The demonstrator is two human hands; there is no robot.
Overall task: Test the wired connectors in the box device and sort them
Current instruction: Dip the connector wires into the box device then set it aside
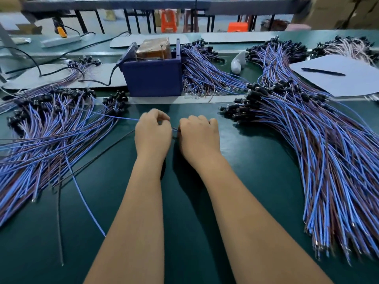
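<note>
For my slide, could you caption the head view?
Both hands, left and right, pinch a blue wire before the blue box device.

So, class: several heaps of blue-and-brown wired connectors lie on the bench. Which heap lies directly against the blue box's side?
The heap right of the blue box, spreading toward the white bottle: this pile presses against the box wall. The other heaps lie apart from it.

A green bench (pixel 184 201) fills the foreground. Beyond it stand dark table legs (pixel 131 21), orange stools (pixel 168 20) and cardboard boxes (pixel 338 11) on pale floor (pixel 12 23).
</note>
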